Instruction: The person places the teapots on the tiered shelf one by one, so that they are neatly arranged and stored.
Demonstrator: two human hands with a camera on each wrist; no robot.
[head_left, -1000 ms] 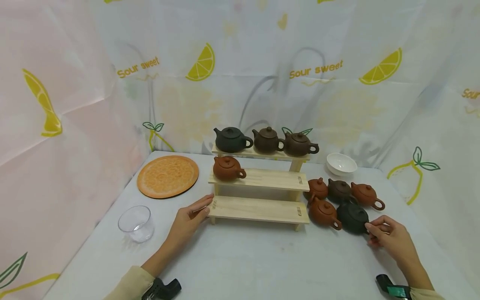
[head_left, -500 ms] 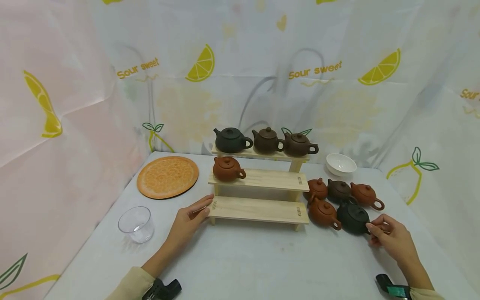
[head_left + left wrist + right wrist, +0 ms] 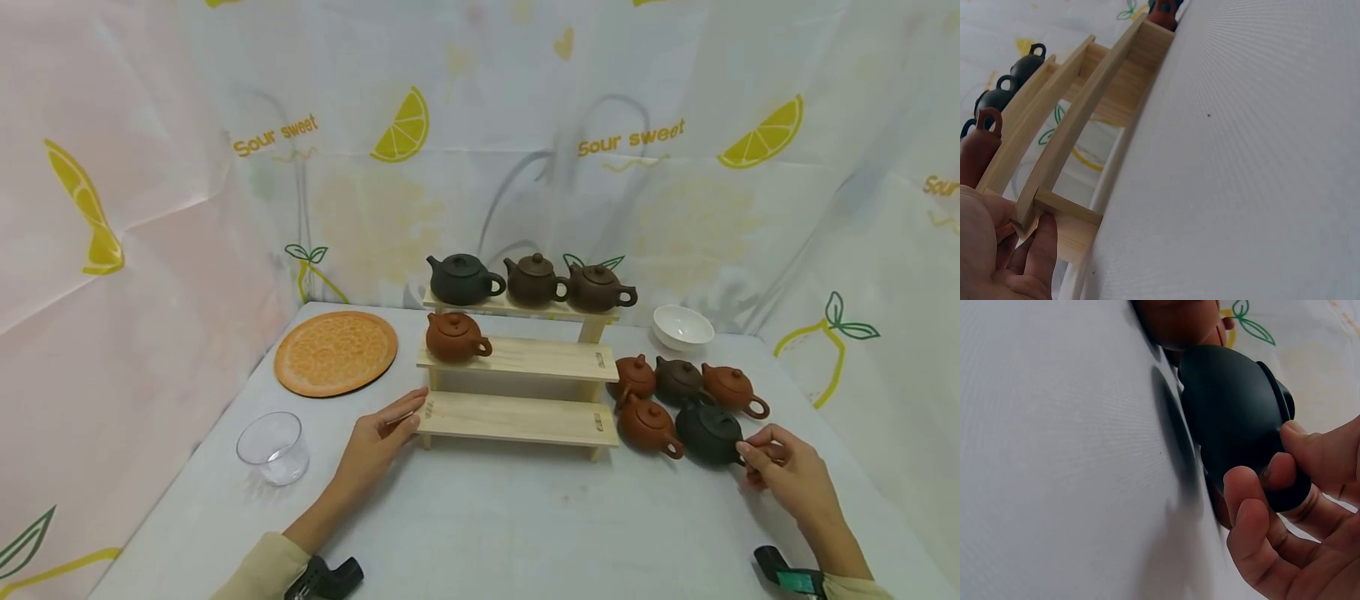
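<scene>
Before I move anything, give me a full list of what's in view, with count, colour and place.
Table: 1, white, foreground
Cloth: count unclear, whitish with lemon prints, behind and at both sides
Rack: 1, pale wood, mid-table, three tiers
Black teapots: 2, black, top tier's left end; held at right
Brown teapots: 3, dark brown, two on top tier; one right of rack
Red teapots: 4, reddish brown, one on middle tier; three right of rack
Bowl: 1, white, back right
Mat: 1, orange, back left
Cup: 1, clear, front left
Sleeves: 2, beige, forearms
Wrist cameras: 2, mainly black, wrists
Hands: 2, bare, left at lowest tier's left end; right pinching a black teapot
</scene>
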